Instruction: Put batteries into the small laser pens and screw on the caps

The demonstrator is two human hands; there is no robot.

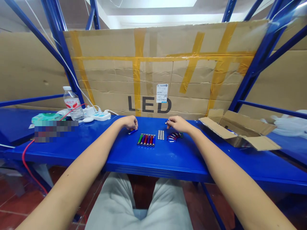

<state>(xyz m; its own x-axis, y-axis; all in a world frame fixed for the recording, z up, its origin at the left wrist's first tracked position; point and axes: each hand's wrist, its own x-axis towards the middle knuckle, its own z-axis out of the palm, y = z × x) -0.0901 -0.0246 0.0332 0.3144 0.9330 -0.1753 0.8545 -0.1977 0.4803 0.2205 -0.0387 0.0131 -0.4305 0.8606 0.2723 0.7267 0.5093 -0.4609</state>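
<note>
My left hand [129, 122] is closed, its fingertips on a small blue metal tube like a mini flashlight [132, 131] lying at a slant on the table. My right hand [177, 123] pinches a small blue carabiner [166, 122] just above the tabletop. Between the hands lies a row of green, blue, purple and red mini flashlights [146, 140], side by side. To their right, small silver button cells [161, 134] stand in tidy columns. Several coloured carabiners [173, 137] form a curved pile below my right hand.
The blue metal table [153, 159] carries an open cardboard box [236, 127] at right. At left are a water bottle [72, 103], a power strip [102, 115], a green packet [46, 118] and a red cable [25, 153]. A large cardboard sheet [107, 76] stands behind.
</note>
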